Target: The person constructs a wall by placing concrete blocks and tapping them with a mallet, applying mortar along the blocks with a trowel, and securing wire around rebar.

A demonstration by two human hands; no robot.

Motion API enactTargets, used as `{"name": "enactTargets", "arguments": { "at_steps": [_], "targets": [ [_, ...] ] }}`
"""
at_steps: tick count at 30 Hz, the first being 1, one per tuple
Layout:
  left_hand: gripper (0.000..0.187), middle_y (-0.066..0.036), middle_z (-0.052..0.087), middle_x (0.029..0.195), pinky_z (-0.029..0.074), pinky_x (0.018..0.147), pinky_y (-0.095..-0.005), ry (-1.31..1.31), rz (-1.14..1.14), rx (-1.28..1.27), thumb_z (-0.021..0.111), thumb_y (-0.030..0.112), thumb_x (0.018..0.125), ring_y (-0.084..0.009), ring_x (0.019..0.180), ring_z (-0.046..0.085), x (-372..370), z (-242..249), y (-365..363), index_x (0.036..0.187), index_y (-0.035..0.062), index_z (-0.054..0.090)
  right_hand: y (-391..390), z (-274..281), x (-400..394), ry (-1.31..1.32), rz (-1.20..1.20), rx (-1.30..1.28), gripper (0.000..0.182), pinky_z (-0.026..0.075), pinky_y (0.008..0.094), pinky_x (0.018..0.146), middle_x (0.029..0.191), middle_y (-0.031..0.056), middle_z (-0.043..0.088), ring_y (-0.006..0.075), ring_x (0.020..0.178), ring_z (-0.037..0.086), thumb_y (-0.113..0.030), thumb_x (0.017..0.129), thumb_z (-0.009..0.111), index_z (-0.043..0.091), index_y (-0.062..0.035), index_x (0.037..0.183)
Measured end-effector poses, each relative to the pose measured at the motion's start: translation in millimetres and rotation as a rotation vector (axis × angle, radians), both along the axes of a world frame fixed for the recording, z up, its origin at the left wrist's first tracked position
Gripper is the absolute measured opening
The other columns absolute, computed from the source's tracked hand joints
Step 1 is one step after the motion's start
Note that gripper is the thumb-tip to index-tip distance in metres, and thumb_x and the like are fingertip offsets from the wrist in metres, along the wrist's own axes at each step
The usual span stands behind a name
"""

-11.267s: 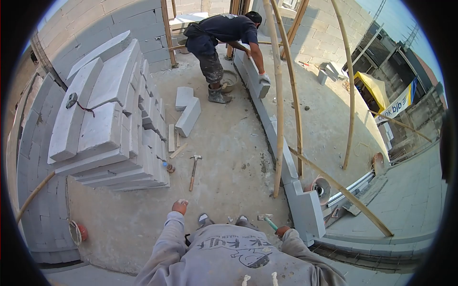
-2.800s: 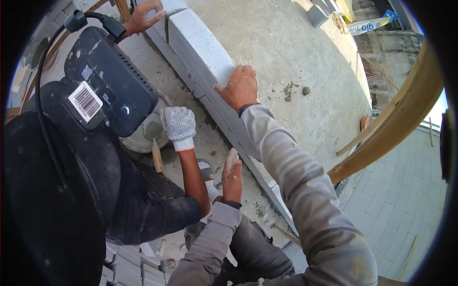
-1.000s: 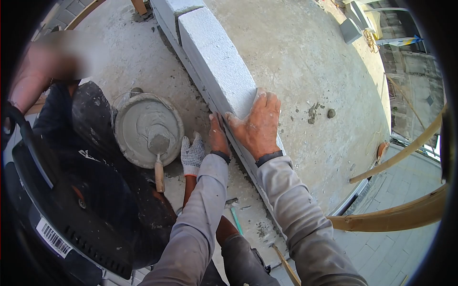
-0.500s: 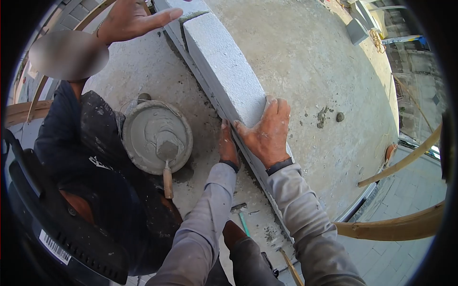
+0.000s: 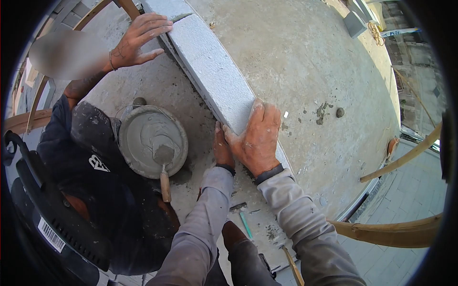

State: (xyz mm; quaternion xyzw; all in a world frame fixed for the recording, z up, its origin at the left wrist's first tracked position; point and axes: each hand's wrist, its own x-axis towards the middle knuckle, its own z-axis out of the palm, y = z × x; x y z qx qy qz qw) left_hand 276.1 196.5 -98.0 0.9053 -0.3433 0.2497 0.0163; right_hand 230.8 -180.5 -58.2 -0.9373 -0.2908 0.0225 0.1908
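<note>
A long pale-grey building block (image 5: 212, 66) lies along a low course, its far end against another block (image 5: 167, 6). My right hand (image 5: 258, 138) is closed round the near end, fingers over the right side and thumb at the lower left corner. Low on the left side, near that same end, my left hand (image 5: 223, 147) presses against the block; its fingertips are partly hidden. A co-worker's hand (image 5: 139, 42) reaches from the left, fingertips at the joint between the two blocks.
Left of the course stands a bucket (image 5: 123, 155) of wet mortar, with a trowel (image 5: 164, 183) resting in it. The co-worker crouches close on my left. A green stick (image 5: 245, 225) lies on the concrete floor (image 5: 305, 66). Wooden poles (image 5: 400, 159) cross at the right.
The block has shifted a little to the left with my hands on its near end. The co-worker's hand has come down from a raised position to the joint.
</note>
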Motion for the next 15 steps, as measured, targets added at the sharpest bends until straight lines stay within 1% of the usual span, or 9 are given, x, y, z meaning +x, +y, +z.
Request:
{"name": "enactTargets", "arguments": {
  "at_steps": [2,3,6,12,15],
  "targets": [
    [0.059,-0.007,0.047,0.129,0.032,0.103,-0.0445,0.038,-0.007,-0.025,0.071,0.022,0.073,-0.0263,0.125,0.038,0,-2,-2,0.127,0.0126,0.047,1,0,-2,0.006,-0.032,-0.009,0.071,0.034,0.043,0.084,0.097,0.0212,0.042,0.0347,0.091,0.042,-0.021,0.058,0.076,0.042,0.012,0.11],
    [0.059,-0.007,0.047,0.129,0.032,0.103,-0.0445,0.039,-0.008,-0.025,0.071,0.022,0.073,-0.0263,0.125,0.038,0,-14,9,0.127,0.0126,0.047,1,1,-2,0.007,-0.033,-0.009,0.071,0.034,0.043,0.084,0.097,0.0212,0.042,0.0347,0.091,0.042,-0.021,0.058,0.076,0.042,0.012,0.11],
    [0.056,-0.008,0.045,0.131,0.031,0.103,-0.0425,0.182,0.143,-0.446,0.064,0.024,0.077,-0.0259,0.125,0.037,-21,-23,-62,0.128,0.0101,0.044,0,1,-2,0.013,-0.029,0.005,0.071,0.034,0.0431,0.084,0.098,0.0212,0.043,0.0347,0.092,0.043,-0.021,0.058,0.076,0.042,0.0121,0.111],
    [0.053,-0.011,0.04,0.134,0.03,0.103,-0.0385,0.489,0.428,-1.287,0.05,0.028,0.085,-0.0251,0.125,0.036,-54,-53,-180,0.131,0.0051,0.038,0,0,-3,-0.022,-0.039,0.004,0.072,0.035,0.0417,0.084,0.097,0.0209,0.043,0.0342,0.091,0.043,-0.022,0.058,0.076,0.042,0.011,0.111],
    [0.052,-0.013,0.038,0.136,0.03,0.103,-0.0364,0.648,0.573,-1.708,0.043,0.03,0.089,-0.0247,0.126,0.036,-77,-68,-238,0.133,0.0026,0.035,0,-1,-3,0.007,-0.039,0.008,0.071,0.035,0.0412,0.084,0.098,0.0211,0.043,0.0341,0.092,0.043,-0.023,0.058,0.077,0.042,0.0103,0.111]
  ]
}}
